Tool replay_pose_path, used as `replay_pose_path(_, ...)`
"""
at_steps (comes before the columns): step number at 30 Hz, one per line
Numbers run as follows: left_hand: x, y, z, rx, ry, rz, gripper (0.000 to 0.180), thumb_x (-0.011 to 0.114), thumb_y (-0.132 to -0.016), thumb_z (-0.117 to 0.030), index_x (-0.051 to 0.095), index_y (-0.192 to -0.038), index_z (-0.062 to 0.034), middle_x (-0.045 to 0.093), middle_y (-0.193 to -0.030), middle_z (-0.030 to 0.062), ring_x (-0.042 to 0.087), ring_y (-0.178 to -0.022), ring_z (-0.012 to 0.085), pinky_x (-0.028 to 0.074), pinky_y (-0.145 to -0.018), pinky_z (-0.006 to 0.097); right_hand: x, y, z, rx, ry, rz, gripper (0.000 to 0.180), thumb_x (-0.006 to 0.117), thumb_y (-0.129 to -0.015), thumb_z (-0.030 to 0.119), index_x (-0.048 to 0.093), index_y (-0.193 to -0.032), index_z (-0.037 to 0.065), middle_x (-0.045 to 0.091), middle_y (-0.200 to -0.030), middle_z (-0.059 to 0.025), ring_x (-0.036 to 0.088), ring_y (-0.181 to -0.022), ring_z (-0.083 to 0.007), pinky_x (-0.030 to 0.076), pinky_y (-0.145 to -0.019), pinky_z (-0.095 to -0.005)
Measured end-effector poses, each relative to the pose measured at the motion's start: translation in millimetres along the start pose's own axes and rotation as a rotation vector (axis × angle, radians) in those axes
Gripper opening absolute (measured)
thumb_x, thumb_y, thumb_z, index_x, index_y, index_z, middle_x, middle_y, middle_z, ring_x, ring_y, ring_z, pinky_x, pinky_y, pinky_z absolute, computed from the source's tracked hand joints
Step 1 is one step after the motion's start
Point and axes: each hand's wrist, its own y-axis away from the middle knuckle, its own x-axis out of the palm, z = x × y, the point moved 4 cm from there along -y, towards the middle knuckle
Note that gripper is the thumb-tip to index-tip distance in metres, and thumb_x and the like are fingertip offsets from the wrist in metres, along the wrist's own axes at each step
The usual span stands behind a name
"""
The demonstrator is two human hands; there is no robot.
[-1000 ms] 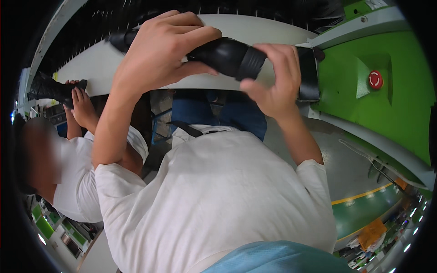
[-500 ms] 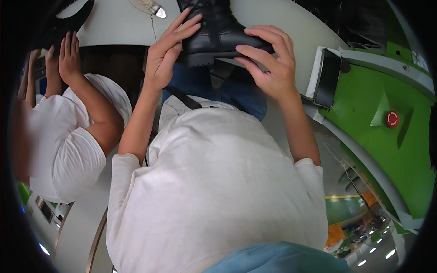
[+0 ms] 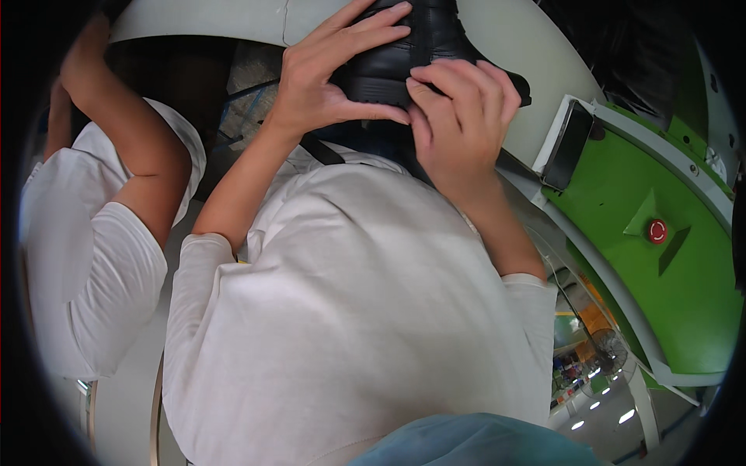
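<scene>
At the upper centre of the frame, a black boot (image 3: pixel 420 54) is gripped by both the left hand (image 3: pixel 334 78) and right hand (image 3: pixel 458 116); handling appears underway, not finished.

A single head-worn fisheye view looks steeply down the wearer's own white-shirted torso (image 3: pixel 357 311), close enough that it fills the middle of the frame. Both forearms rise from the lower edge toward a curved white surface (image 3: pixel 233 19) at top. A green machine panel (image 3: pixel 684 287) bends along the right rim.
</scene>
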Motion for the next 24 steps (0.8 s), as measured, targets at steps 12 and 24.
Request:
replay_pose_path(12,1.2,0.7,3.8,0.032,0.063,-0.137,0.070,0.106,-0.069,-0.030,0.081,-0.128,-0.0012,0.081,-0.133,0.0173,0.070,-0.138,0.0425,0.058,-0.114,0.048,-11.3,-39.3,-26.1,0.083,-0.280,0.305,0.039,0.088,-0.072,-0.005,0.068,-0.103,0.007,0.071,-0.121,-0.0059,0.067,-0.115,-0.0343,0.055,-0.106,-0.0504)
replay_pose_path(24,1.4,-3.6,-2.5,0.036,0.020,-0.093,0.071,0.106,-0.064,-0.019,0.082,-0.128,0.0006,0.082,-0.131,0.0184,0.071,-0.137,0.0422,0.058,-0.115,0.048,-33.1,-24.2,-46.0,0.257,-0.227,0.143,0.053,0.105,-0.067,0.014,0.073,-0.109,0.006,0.075,-0.127,-0.0115,0.074,-0.115,-0.0296,0.061,-0.093,-0.0396)
